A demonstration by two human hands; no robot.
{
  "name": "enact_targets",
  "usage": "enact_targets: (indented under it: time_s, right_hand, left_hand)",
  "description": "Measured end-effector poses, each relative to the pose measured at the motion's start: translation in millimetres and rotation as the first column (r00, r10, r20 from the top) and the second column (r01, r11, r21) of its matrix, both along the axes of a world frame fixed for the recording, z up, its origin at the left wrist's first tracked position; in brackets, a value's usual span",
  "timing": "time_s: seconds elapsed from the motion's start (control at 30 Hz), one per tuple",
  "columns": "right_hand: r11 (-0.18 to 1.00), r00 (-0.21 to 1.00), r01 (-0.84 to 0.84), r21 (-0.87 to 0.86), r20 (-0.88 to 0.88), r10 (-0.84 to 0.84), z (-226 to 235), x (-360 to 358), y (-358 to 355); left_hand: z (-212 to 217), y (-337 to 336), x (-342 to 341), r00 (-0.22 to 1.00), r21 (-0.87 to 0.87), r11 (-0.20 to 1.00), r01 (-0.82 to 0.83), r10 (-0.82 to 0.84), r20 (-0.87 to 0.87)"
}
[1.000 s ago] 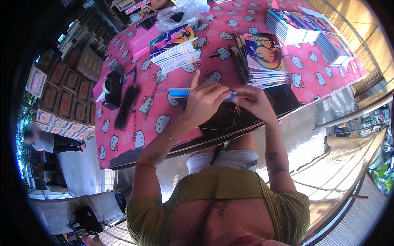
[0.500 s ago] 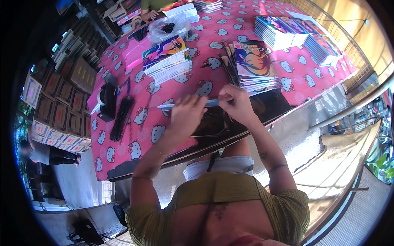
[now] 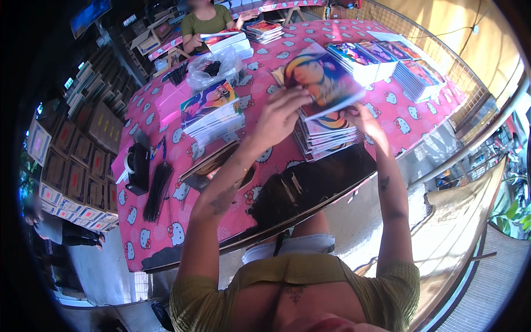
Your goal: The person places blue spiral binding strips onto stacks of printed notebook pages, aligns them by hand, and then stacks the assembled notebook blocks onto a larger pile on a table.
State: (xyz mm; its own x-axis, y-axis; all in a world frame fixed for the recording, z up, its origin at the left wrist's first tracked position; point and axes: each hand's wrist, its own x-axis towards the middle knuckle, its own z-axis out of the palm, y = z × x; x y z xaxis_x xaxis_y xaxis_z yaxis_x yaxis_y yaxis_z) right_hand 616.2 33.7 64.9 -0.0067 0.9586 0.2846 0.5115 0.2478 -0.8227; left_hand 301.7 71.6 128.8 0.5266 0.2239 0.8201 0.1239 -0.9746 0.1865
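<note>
**Both hands have moved from the near table edge out to the book stack**

Half a second ago the fingers worked over a narrow, blue-edged piece; now they are farther forward, at a blurred book (image 3: 326, 80) with a colourful cover, which sits tilted above the stack of books (image 3: 331, 143).

The left hand (image 3: 279, 116) has its fingers stretched and slightly parted over the book's near left part; whether its thumb grips beneath cannot be told. The right hand (image 3: 365, 120) has curled fingers by the near right corner, too blurred to show whether they pinch the book or only touch it.

Just behind the left fingers, under the forearm, a dark-edged book (image 3: 203, 176) lies flat. Left of those fingers stands another stack (image 3: 215, 128), and farther left lie black coils (image 3: 157, 193).

The book looks light, with a bendable cover that is probably smooth and slippery; loose sheets might fan. Opposite edges, thumbs below and fingers flat on top, would seem the safest hold, keeping the corners from creasing.
</note>
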Motion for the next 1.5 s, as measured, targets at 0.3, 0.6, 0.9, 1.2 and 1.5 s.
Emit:
enact_targets:
  time_s: [0.3, 0.6, 0.9, 1.2, 1.5]
  right_hand:
    - [0.821, 0.831, -0.038, -0.57, -0.474, -0.291, -35, 54, 33]
    - [0.736, 0.836, -0.262, -0.624, -0.528, -0.149, -30, 13, 47]
    - [0.968, 0.779, -0.081, -0.238, -0.621, -0.088, -26, -38, -4]
    - [0.725, 0.885, 0.404, 0.558, -0.037, -0.464, -31, -115, -150]
    - [0.727, 0.927, 0.35, 0.59, -0.108, -0.358, -74, -121, -190]
  left_hand:
    - [-92, 34, 36, 0.901, -0.89, 0.454, 0.049, 0.364, 0.236]
    - [-91, 37, 61, 0.791, -0.736, -0.305, 0.604, 0.12, 0.6]
    - [-81, 20, 33, 0.788, -0.715, -0.355, 0.602, 0.125, 0.602]
    - [-125, 2, 19, 0.668, -0.649, -0.406, 0.643, -0.117, 0.735]
    - [-103, 0, 30, 0.743, -0.693, -0.363, 0.623, -0.002, 0.669]
